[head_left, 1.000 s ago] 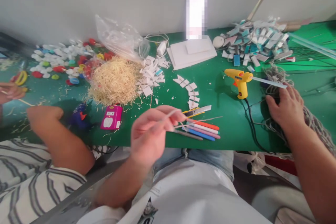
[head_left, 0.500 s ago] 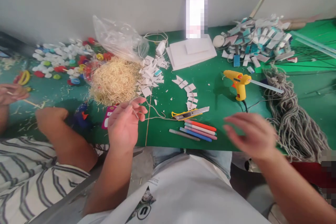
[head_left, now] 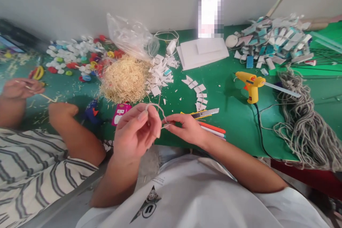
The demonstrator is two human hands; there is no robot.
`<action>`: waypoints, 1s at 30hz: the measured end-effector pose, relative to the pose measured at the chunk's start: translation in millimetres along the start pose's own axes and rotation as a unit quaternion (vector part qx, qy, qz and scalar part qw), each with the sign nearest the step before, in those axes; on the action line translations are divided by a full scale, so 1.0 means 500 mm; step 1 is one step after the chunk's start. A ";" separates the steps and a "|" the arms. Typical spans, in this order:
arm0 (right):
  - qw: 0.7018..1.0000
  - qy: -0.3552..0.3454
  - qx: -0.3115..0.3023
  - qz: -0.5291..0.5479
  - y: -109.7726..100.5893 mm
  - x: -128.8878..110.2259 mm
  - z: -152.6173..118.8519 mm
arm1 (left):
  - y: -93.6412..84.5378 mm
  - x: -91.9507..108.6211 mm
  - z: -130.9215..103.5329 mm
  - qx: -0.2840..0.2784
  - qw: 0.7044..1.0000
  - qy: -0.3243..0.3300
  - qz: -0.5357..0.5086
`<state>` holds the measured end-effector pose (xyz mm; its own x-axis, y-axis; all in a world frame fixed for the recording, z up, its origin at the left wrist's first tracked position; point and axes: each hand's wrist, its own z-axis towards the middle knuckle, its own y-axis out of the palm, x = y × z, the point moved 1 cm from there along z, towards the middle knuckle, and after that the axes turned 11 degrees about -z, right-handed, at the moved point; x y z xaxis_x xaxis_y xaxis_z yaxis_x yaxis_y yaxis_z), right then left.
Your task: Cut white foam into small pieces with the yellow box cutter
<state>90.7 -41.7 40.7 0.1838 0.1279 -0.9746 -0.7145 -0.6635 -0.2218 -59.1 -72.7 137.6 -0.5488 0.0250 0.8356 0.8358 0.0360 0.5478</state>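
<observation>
A thin grey-beige cord loops between my two hands above the front of the green table. My left hand, palm turned up, has its fingers curled round one part of the cord. My right hand pinches the cord between thumb and fingers, just right of the left. Behind the right wrist lies a yellow box cutter with its blade side showing. Several markers, among them an orange marker, are partly covered by my right forearm. Beyond them lies a curved row of white pieces.
A yellow glue gun stands at right beside a bundle of grey cords. Behind are a heap of white-blue pieces, white boards, and straw-like shavings. At left, a co-worker's hands hold a thin stick.
My right hand has moved left from near the glue gun to the cord and now pinches it beside my left hand. The view has shifted slightly.
</observation>
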 end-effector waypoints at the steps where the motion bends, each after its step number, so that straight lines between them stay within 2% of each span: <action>1: 0.998 0.025 -0.026 0.057 -0.004 -0.003 -0.002 | -0.009 0.004 0.008 0.011 1.000 0.007 0.000; 3: 0.981 0.081 -0.055 0.166 -0.014 -0.008 -0.011 | -0.033 0.009 0.028 0.015 1.000 0.002 0.001; 6: 0.954 0.143 -0.046 0.259 -0.035 -0.009 -0.028 | -0.080 0.007 0.062 0.028 0.999 0.005 0.036; 9: 0.949 0.163 -0.013 0.270 -0.058 -0.004 -0.044 | -0.125 -0.007 0.088 0.057 0.995 0.028 0.081; 12: 0.950 0.179 0.015 0.257 -0.075 0.004 -0.056 | -0.148 -0.023 0.100 0.080 0.994 0.039 0.068; 20: 0.946 0.219 0.042 0.234 -0.097 0.003 -0.072 | -0.151 -0.039 0.103 0.151 0.983 0.083 0.057; 22: 0.944 0.230 0.044 0.231 -0.102 0.004 -0.076 | -0.153 -0.048 0.103 0.196 0.965 0.136 0.108; 25: 0.941 0.248 0.050 0.225 -0.110 0.011 -0.083 | -0.154 -0.056 0.100 0.244 0.912 0.218 0.248; 28: 0.938 0.261 0.061 0.222 -0.120 0.019 -0.090 | -0.152 -0.051 0.097 0.216 0.888 0.211 0.348; 30: 0.936 0.265 0.075 0.220 -0.128 0.023 -0.094 | -0.152 -0.038 0.096 0.204 0.893 0.174 0.363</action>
<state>170.3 -32.4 45.1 0.1299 -0.5431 -0.8295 -0.8795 -0.4494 0.1565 -113.0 -27.9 77.9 0.2318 -0.1202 0.9653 0.8551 0.4983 -0.1432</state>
